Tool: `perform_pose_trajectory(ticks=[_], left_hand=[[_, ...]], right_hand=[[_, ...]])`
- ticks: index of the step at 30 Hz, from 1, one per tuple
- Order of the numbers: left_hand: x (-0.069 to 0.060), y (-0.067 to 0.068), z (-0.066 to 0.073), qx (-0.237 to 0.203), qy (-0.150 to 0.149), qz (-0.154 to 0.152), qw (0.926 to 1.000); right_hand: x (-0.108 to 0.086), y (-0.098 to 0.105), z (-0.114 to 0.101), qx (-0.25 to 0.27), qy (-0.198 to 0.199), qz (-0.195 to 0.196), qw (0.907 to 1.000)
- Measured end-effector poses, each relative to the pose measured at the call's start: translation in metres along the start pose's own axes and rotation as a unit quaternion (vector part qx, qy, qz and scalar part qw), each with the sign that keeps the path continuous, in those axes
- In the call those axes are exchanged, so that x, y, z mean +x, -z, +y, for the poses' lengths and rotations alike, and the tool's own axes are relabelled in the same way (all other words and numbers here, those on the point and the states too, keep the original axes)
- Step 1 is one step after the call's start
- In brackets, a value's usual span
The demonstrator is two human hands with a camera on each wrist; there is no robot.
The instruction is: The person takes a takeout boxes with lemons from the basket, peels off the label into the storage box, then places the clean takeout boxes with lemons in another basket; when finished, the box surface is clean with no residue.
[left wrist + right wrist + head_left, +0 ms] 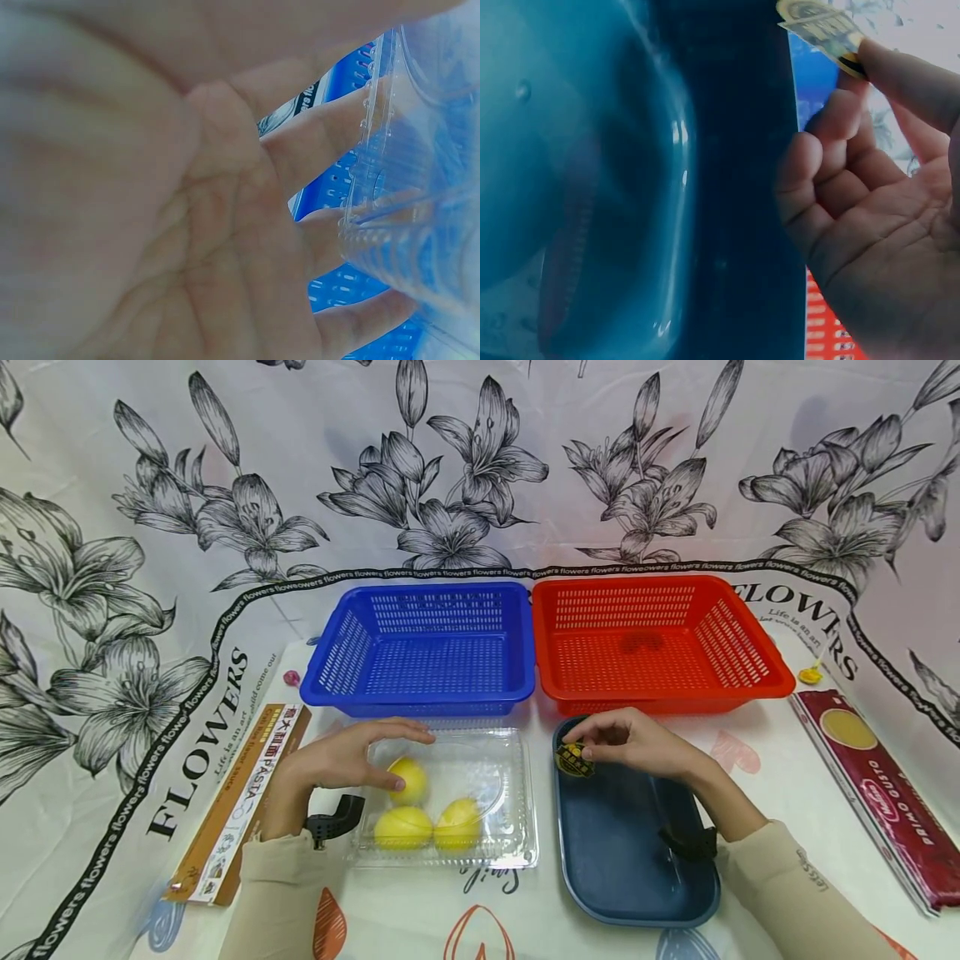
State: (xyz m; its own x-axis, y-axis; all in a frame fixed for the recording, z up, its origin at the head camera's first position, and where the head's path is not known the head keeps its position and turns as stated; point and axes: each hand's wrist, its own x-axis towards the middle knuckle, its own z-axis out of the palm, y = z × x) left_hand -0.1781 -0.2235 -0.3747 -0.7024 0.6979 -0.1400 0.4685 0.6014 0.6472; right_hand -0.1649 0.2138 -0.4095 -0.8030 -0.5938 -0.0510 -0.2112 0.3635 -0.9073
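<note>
A clear plastic box with three yellow round items inside lies at centre left. My left hand spreads over its left part, thumb beside one yellow item. In the left wrist view, the extended fingers of the left hand reach against the clear plastic, partly seen through it. My right hand pinches a black and yellow label at the far left corner of a dark blue tray. The right wrist view shows the label between thumb and fingers of the right hand.
Behind stand a blue basket and a red basket, side by side. A brown pasta box lies at left, a dark red packet at right. Small pink and yellow items lie near the baskets' outer sides.
</note>
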Motion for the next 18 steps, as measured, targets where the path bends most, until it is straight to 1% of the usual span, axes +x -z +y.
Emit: perform_pose_trajectory(ticks=[5, 8, 18], left_hand=[[0.0, 0.0, 0.0, 0.001, 0.002, -0.003, 1.0], [0.0, 0.001, 0.0, 0.004, 0.001, -0.001, 1.0], [-0.001, 0.0, 0.001, 0.002, 0.005, -0.005, 1.0]], right_hand=[[-0.002, 0.004, 0.007, -0.023, -0.013, -0.036, 0.999], [-0.002, 0.004, 0.01, -0.034, -0.022, -0.05, 0.9979], [0.0, 0.001, 0.019, -0.095, -0.035, -0.056, 0.9933]])
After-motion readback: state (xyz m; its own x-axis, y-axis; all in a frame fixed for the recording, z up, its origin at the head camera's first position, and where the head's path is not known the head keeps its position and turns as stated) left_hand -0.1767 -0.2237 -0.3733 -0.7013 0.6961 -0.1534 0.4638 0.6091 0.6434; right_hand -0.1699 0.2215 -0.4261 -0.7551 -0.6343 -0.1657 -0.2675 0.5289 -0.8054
